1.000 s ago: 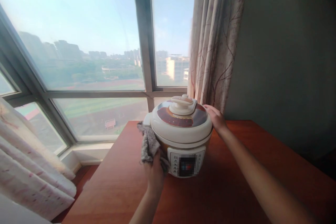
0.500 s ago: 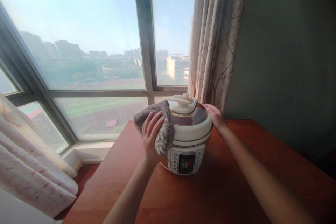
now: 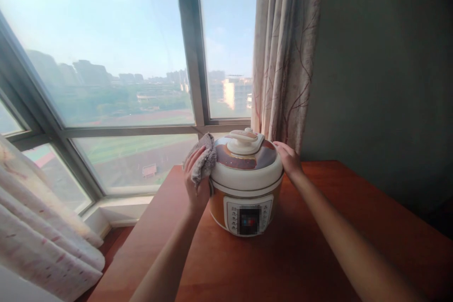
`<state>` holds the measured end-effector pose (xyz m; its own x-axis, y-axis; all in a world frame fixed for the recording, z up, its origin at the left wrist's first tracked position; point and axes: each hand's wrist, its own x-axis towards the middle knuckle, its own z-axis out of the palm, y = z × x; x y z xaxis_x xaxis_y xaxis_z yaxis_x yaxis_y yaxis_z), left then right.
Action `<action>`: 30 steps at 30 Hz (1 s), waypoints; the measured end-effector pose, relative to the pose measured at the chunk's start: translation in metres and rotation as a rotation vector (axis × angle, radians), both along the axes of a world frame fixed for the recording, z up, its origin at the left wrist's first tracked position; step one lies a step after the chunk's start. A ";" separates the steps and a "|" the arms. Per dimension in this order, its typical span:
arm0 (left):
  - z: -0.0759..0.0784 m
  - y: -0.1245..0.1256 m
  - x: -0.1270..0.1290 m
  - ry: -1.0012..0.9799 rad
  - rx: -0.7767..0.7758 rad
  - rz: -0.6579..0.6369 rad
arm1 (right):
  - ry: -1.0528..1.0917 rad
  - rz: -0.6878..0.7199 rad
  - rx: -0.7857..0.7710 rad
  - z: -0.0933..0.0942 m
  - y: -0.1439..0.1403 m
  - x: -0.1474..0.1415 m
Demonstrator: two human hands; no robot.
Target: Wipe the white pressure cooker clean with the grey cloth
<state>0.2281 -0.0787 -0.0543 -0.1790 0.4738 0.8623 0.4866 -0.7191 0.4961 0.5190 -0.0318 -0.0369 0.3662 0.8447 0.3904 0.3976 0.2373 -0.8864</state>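
An electric pressure cooker (image 3: 244,184), white and orange-brown with a shiny lid, stands upright on the table. Its lid handle (image 3: 244,140) is cream white, and the front panel display is blurred out. My left hand (image 3: 197,179) is closed on a fluffy grey cloth (image 3: 206,155), which it holds against the cooker's left side at lid height. On the opposite side, my right hand (image 3: 289,160) grips the cooker's upper edge; some of its fingers are hidden behind the rim.
The reddish-brown wooden table (image 3: 339,217) carries the cooker. Behind it are a large window (image 3: 120,56) and a patterned curtain (image 3: 283,66). Another curtain (image 3: 46,226) hangs at the left, and a dark wall (image 3: 382,75) is on the right.
My left hand has moved the cloth leftward and outward, off the lid's left part to the cooker's side, uncovering more of the lid. My right hand stays at the right edge.
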 end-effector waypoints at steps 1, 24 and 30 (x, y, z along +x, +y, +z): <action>0.000 -0.007 0.004 0.083 0.064 0.012 | -0.002 -0.002 -0.007 0.000 0.000 0.000; 0.044 -0.080 0.127 1.247 0.179 0.014 | 0.258 0.214 0.087 0.009 -0.031 0.034; 0.040 -0.064 0.167 1.338 0.233 0.018 | -0.176 0.057 0.431 0.028 -0.093 0.023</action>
